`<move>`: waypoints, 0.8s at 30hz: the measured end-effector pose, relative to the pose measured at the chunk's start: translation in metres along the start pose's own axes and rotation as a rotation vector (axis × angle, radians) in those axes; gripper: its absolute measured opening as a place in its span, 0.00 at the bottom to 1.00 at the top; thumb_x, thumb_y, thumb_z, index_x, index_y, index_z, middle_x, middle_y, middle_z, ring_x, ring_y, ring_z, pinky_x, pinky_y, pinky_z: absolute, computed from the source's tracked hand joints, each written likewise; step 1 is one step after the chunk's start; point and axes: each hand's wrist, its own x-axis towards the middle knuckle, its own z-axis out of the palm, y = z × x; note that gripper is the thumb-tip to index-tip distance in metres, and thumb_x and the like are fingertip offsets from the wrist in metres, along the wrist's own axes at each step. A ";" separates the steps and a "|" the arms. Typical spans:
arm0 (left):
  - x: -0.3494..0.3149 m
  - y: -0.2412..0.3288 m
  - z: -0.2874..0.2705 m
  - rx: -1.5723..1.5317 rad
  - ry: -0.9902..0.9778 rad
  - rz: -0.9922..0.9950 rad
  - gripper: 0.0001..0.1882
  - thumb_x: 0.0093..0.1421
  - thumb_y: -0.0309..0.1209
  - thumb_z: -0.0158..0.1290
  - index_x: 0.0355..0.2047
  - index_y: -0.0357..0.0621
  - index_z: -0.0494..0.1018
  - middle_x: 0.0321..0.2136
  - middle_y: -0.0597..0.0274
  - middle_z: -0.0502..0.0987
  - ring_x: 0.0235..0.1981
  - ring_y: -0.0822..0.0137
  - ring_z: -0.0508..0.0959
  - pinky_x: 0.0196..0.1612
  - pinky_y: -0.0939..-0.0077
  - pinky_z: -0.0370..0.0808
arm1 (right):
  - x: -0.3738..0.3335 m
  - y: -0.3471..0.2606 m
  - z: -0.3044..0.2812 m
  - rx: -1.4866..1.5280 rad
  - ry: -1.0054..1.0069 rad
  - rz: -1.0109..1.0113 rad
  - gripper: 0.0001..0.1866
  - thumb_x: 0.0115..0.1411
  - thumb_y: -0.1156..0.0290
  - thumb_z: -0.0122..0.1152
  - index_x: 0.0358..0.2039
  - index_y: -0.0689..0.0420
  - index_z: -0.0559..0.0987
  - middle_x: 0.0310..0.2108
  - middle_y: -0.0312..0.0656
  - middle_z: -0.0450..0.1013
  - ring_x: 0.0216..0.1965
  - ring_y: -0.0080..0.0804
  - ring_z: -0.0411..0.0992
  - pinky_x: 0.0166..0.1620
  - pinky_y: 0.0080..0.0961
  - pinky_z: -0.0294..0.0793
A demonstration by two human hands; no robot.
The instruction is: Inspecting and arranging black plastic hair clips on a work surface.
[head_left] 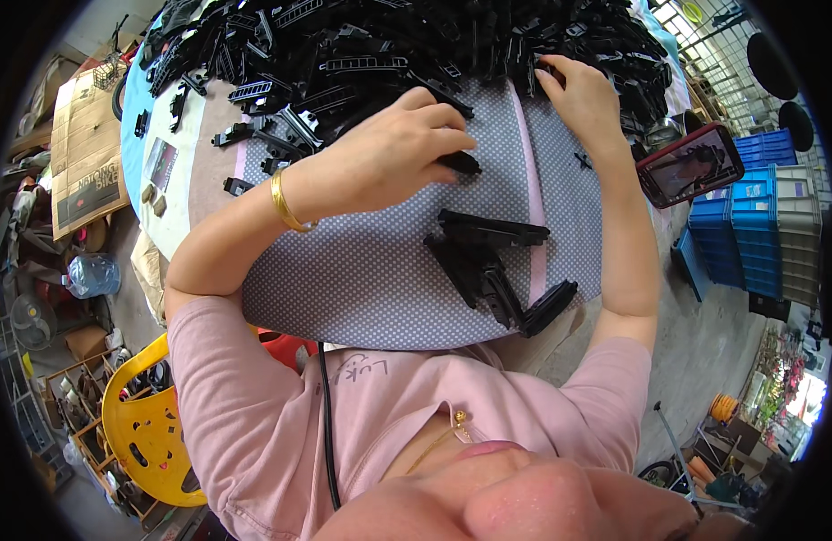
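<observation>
My left hand [393,149], with a gold bangle at its wrist, is curled above the cloth-covered table. A dark end of a black plastic part [463,163] sticks out from under its fingers. At the pile's near edge, my right hand [585,104] pinches a slim black plastic part [530,77] between thumb and fingers. The large pile of black plastic parts [362,65], some ladder-like with slots, covers the far side of the table. Several assembled-looking black pieces [492,270] lie in a loose group near the front edge.
The round table has a grey dotted cloth [344,288] with pink stripes. A phone [691,165] showing a picture stands at the right edge. Blue crates [736,234] are stacked beyond it. A yellow chair [150,424] and a water bottle [92,276] are at the left.
</observation>
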 end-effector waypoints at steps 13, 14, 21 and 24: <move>0.012 -0.029 -0.013 -0.915 0.104 -0.579 0.19 0.62 0.33 0.49 0.50 0.35 0.67 0.35 0.57 0.78 0.26 0.79 0.75 0.28 0.90 0.73 | -0.003 -0.020 -0.027 0.649 0.246 -0.106 0.18 0.50 0.75 0.62 0.44 0.56 0.77 0.36 0.41 0.77 0.36 0.27 0.76 0.40 0.21 0.75; 0.010 -0.032 -0.012 -1.024 0.125 -0.662 0.18 0.63 0.35 0.48 0.49 0.35 0.68 0.35 0.57 0.78 0.25 0.79 0.75 0.27 0.90 0.73 | -0.006 -0.030 -0.031 0.750 0.163 -0.238 0.18 0.50 0.77 0.62 0.44 0.58 0.77 0.38 0.41 0.76 0.38 0.27 0.75 0.42 0.21 0.75; 0.010 -0.024 -0.017 -1.141 0.175 -0.807 0.20 0.64 0.44 0.45 0.40 0.37 0.73 0.26 0.65 0.75 0.22 0.79 0.72 0.26 0.90 0.71 | -0.025 -0.070 -0.032 0.675 0.076 -0.645 0.16 0.45 0.83 0.62 0.38 0.60 0.78 0.39 0.42 0.74 0.40 0.33 0.73 0.41 0.23 0.74; 0.013 -0.021 -0.018 -1.025 0.135 -0.816 0.21 0.62 0.44 0.49 0.38 0.35 0.74 0.25 0.63 0.76 0.24 0.77 0.74 0.30 0.85 0.73 | -0.027 -0.072 -0.031 0.574 0.113 -0.707 0.16 0.45 0.82 0.63 0.37 0.59 0.78 0.39 0.41 0.74 0.40 0.34 0.73 0.40 0.24 0.74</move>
